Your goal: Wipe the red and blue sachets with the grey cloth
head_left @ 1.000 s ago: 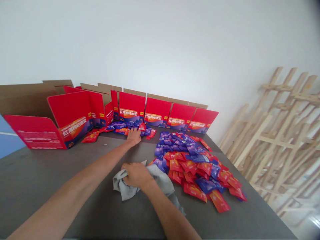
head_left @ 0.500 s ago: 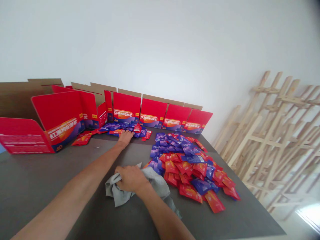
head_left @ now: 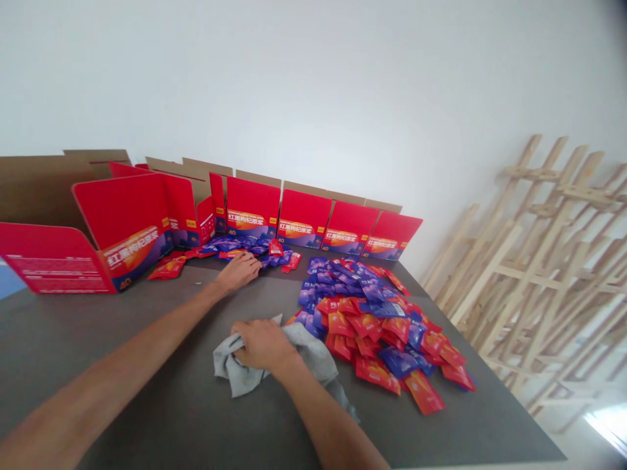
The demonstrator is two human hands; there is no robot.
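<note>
My left hand (head_left: pixel 239 271) is stretched out to the near edge of the back pile of sachets (head_left: pixel 252 245), which are purple and red. Its fingers are loosely bent and a little apart, with no sachet visible in them; the fingertips are partly hidden. Closer to me, my right hand (head_left: pixel 264 344) is closed on a crumpled grey cloth (head_left: pixel 316 352) lying on the dark table (head_left: pixel 196 405). Right of the cloth spreads a larger heap of red and purple sachets (head_left: pixel 365 320), some touching its edge.
Red printed cartons (head_left: pixel 304 212) with raised flaps line the table's back edge. A larger open carton (head_left: pixel 59 258) stands at the left. One red sachet (head_left: pixel 167 267) lies in front of it. Wooden frames (head_left: pixel 533 261) lean against the white wall at the right.
My left hand has drawn back slightly to the left from the back pile. My right hand stays on the cloth. The whole view has shifted a little.
</note>
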